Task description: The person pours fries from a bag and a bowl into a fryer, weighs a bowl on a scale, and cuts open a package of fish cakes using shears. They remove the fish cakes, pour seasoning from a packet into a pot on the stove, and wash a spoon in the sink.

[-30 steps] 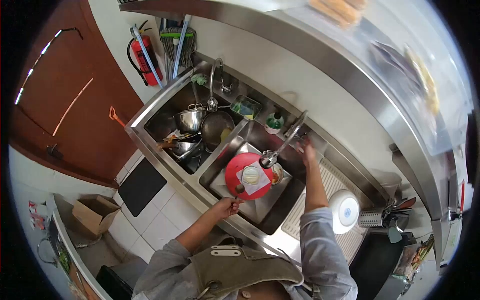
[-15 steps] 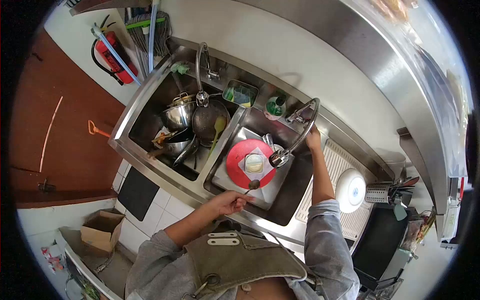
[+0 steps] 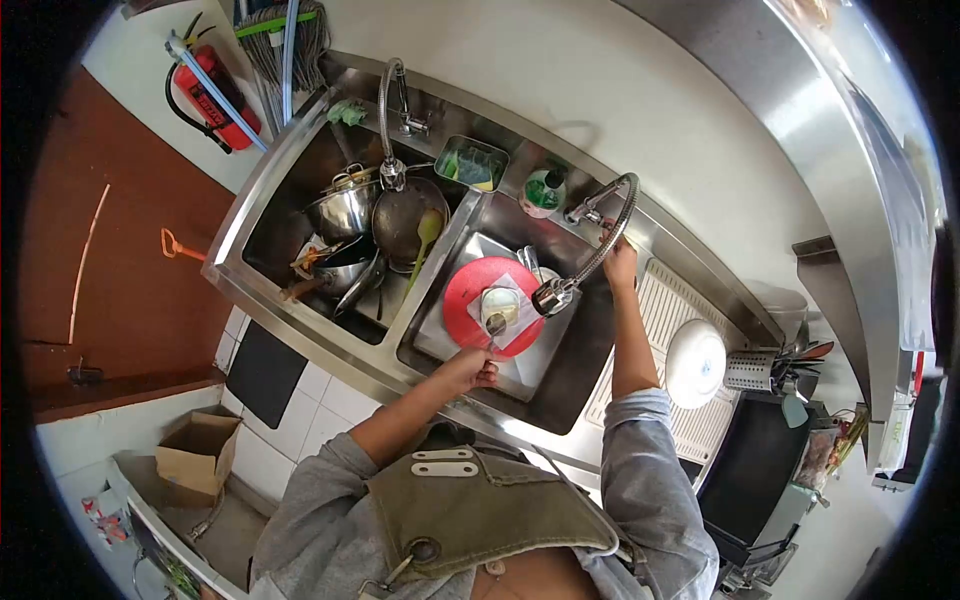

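Observation:
My left hand (image 3: 472, 370) is closed around a spoon (image 3: 496, 323), whose bowl is over a small white cup (image 3: 500, 304). The cup sits on a white napkin or paper on a red plate (image 3: 463, 290) in the right sink basin (image 3: 560, 395). Up at the back edge, my right hand (image 3: 620, 262) grips the handle of the right faucet (image 3: 592, 207), its fingertips partly hidden. That faucet's flexible spout ends in a spray head (image 3: 552, 297) just right of the cup. Some cutlery (image 3: 530, 262) lies behind the plate.
Pots and a frying pan (image 3: 405, 225) fill the left basin. A sponge tray (image 3: 472, 163) and a soap bottle (image 3: 542, 192) stand on the back ledge. On the ribbed drainboard (image 3: 640, 350) rests a white bowl (image 3: 696, 364), with a utensil holder (image 3: 750, 371) beyond it.
My left hand has raised the spoon away from the basin's front edge, bringing its bowl to the cup. My right hand stays at the faucet. The whole view has shifted slightly.

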`<state>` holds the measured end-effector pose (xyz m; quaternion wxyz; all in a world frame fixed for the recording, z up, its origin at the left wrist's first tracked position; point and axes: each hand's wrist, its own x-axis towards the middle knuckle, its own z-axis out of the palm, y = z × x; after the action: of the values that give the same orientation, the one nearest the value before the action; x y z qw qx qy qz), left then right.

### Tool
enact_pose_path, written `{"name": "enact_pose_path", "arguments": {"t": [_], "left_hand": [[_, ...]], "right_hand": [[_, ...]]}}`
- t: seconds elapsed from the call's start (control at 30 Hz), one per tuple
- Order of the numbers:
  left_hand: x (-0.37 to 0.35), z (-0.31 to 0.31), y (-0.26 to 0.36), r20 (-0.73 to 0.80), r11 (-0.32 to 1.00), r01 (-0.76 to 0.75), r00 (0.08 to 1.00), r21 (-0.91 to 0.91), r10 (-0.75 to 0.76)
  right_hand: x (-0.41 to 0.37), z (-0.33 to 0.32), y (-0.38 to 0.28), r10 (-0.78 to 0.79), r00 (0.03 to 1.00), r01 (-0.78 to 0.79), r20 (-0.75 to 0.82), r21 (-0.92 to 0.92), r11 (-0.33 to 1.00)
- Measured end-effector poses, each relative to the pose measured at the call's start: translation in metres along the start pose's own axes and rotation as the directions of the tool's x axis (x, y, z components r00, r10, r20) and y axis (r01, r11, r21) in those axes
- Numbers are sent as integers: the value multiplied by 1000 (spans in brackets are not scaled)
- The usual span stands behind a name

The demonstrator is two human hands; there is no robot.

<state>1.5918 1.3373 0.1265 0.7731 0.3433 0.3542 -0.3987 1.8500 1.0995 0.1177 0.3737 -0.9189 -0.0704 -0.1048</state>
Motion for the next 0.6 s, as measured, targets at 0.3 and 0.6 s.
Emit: {"name": "enact_pose_path", "arguments": {"t": [0.3, 0.6], "left_hand": [[-22, -4, -6, -18, 999, -20, 1000, 28, 21], [-34, -17, -10, 68, 999, -50, 996, -18, 51]], "right_hand": [[1, 10, 10, -14, 1000, 15, -15, 101, 995], [-3, -2, -13, 41, 999, -42, 22, 40, 998]]}}
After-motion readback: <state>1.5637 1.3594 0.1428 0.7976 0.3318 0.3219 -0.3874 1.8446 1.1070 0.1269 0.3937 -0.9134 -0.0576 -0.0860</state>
